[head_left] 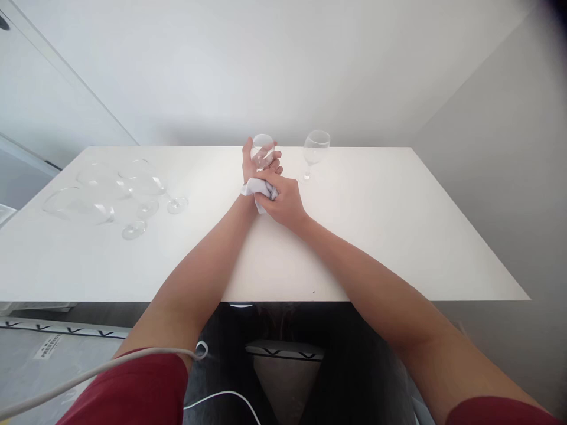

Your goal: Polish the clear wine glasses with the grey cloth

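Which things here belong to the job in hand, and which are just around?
In the job:
- glass in the left hand
- white cloth in the right hand
- table, as work surface
- perhaps the right-hand glass and three glasses at left, untouched

Probably just around:
- white cable
- printed label, lower left

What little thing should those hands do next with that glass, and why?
Perhaps turn the white cloth slightly with the right hand while the left hand steadies the wine glass: the glass's bowl sits within the left hand's fingers, and the cloth is bunched in the right hand just below it.
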Demonstrator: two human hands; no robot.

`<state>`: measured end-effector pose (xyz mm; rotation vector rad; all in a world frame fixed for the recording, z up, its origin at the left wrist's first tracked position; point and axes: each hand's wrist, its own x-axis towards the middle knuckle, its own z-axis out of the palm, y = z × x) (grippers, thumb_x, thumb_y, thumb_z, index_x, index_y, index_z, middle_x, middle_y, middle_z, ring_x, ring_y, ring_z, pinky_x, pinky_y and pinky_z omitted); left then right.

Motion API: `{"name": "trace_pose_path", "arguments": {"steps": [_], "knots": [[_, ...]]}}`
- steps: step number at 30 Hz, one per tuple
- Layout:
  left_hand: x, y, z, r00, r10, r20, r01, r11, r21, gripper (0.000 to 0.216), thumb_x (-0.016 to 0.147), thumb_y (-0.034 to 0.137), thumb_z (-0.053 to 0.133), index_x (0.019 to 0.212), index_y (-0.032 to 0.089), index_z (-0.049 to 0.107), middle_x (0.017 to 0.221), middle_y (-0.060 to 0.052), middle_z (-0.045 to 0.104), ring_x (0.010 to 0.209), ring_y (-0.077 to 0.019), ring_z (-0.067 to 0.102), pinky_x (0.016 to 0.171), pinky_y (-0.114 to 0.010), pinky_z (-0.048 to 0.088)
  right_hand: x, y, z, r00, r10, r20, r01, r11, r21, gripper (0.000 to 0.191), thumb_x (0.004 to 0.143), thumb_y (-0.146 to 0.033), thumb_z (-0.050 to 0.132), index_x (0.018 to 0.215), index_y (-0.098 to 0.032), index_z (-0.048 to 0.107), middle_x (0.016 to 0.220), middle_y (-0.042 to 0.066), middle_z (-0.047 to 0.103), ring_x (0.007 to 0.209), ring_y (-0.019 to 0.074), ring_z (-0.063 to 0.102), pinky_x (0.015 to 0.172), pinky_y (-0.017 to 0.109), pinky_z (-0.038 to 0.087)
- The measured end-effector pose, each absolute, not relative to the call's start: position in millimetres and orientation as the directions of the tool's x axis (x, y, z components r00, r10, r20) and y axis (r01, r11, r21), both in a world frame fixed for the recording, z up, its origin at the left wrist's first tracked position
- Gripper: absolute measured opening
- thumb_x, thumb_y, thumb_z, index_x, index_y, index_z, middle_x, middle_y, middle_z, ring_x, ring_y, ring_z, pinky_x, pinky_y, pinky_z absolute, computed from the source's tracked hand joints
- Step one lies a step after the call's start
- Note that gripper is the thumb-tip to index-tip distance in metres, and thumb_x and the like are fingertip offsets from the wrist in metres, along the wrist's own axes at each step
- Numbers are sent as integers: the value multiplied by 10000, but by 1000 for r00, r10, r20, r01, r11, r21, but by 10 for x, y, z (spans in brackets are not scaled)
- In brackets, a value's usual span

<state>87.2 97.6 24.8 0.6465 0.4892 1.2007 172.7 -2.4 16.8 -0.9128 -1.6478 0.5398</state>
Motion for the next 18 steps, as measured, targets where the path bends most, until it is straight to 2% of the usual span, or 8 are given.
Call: {"name": "trace_pose_path", "arguments": {"steps": [10, 13, 18], "knots": [[858, 988, 270, 282, 959, -16, -668, 208, 715, 681, 915, 869, 613, 1087, 218, 712, 781, -73, 703, 590, -202, 690, 586, -335, 528, 1724, -11, 155, -70, 818, 570, 298, 563, -771, 274, 853, -268, 670, 1092, -202, 788, 927, 21, 758, 837, 184, 645, 765, 302, 543], [859, 959, 287, 283, 959, -16, -677, 212, 705, 678, 914, 870, 613, 1067, 216, 706, 759, -63, 688, 540, -173, 648, 560, -322, 508, 1731, 5, 148, -62, 816, 575, 267, 569, -778, 266, 880, -265, 649, 1101, -202, 782, 977, 24, 766, 861, 182, 647, 776, 298, 540], [854, 934, 303, 314, 949, -12, -732, 250, 634, 722, 962, 881, 514, 1007, 187, 707, 761, -42, 675, 446, -95, 508, 501, -286, 448, 1743, 25, 136, -120, 800, 588, 272, 596, -755, 247, 880, -236, 644, 1090, -197, 770, 920, 10, 747, 803, 170, 621, 785, 300, 531]]}}
